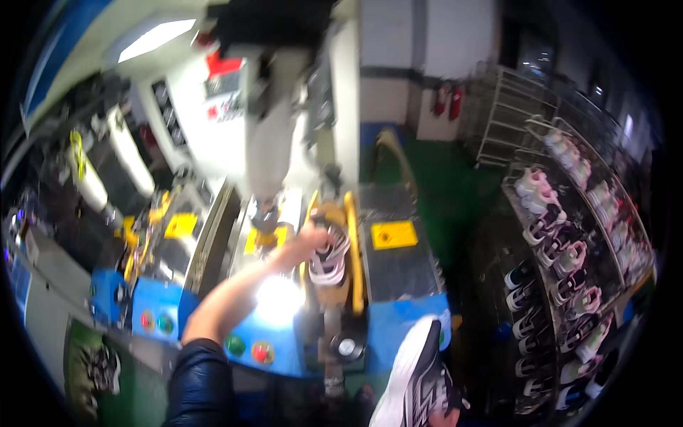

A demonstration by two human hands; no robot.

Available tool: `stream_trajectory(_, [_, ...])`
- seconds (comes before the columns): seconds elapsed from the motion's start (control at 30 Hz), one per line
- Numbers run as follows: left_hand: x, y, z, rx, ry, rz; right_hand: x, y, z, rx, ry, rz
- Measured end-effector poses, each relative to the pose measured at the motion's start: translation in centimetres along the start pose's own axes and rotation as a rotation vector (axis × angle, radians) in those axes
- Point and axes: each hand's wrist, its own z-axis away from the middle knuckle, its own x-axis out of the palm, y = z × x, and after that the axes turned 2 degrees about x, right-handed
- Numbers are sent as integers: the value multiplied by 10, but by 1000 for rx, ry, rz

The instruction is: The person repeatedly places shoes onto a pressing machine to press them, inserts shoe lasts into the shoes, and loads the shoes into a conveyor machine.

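My left arm reaches forward to a white and dark shoe that sits between two yellow bars of a machine. My left hand is closed at the upper end of this shoe; its fingertips are partly hidden. At the lower edge, my right hand grips a black and white sneaker, tilted with its white sole toward the left. Only a small part of the right hand shows.
Blue panels with green and red buttons front the machine, and a dark plate with a yellow label lies to its right. A similar machine stands at left. Tiered racks of shoes fill the right side. A dark machine head hangs above.
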Motion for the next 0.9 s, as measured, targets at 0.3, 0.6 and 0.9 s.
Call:
stream_trajectory(0.3, [-90,-53,366,124,233,740,180,-121,-241,685,-294,-263])
stream_trajectory(0.6, [-92,-162,425,-454,804,901,294,-21,-419,-339,-65,1054])
stream_trajectory(0.9, [-95,-183,412,-633,792,908,311,-21,-374,-312,-91,915])
